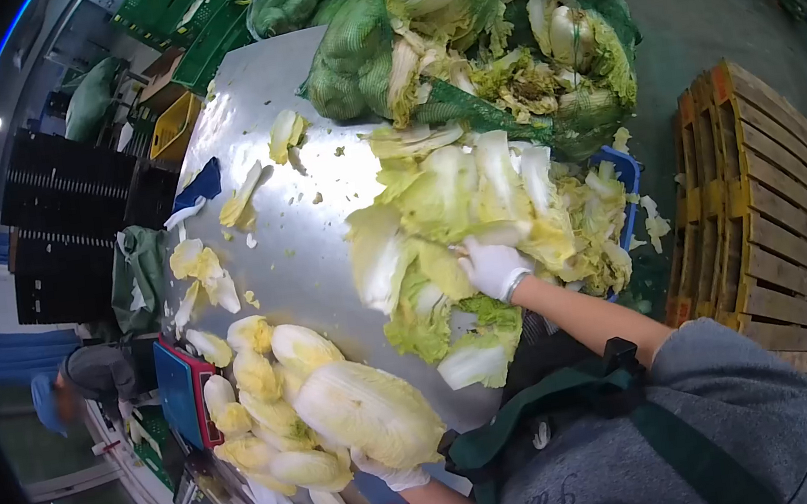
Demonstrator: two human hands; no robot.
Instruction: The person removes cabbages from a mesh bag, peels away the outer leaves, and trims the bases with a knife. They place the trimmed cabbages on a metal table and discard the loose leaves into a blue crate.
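My left hand [393,470], in a white glove, grips the lower end of a large, pale napa cabbage [368,412], which hides part of the fingers. The cabbage lies against a pile of trimmed napa cabbages [264,410] on the metal table. My right hand [496,269], also in a white glove, is closed at the edge of a heap of loose cabbage leaves [446,191]. A thin, dark, blade-like edge shows by its fingertips, but I cannot make out what it is.
Green mesh sacks [350,62] of cabbages stand at the table's [305,229] far end. A blue bin [630,189] holds leaves beside the heap. Wooden pallets [772,217] are stacked to the right. At the left, a person in a blue cap [46,402] stands near a red-rimmed crate [189,391].
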